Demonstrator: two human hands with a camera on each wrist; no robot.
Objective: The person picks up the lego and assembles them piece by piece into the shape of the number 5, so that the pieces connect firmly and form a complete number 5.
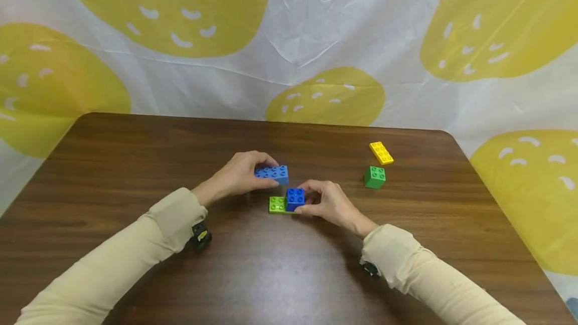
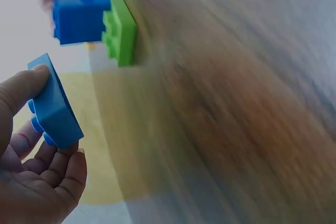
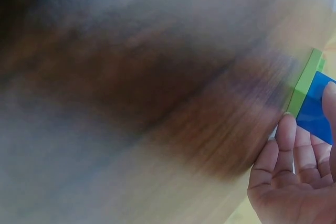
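Bare table (image 1: 135, 164) lies left; green cube (image 1: 374, 176) and yellow brick (image 1: 381, 153) stand right.

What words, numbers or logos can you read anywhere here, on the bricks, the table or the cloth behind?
None can be read.
Long blue brick in the left hand: studs too small to show any lettering.
Square blue brick on the lime green plate, held by the right hand: the same.
Yellow brick and green brick: no marks visible.
Backdrop cloth: only yellow blobs with white dashes.
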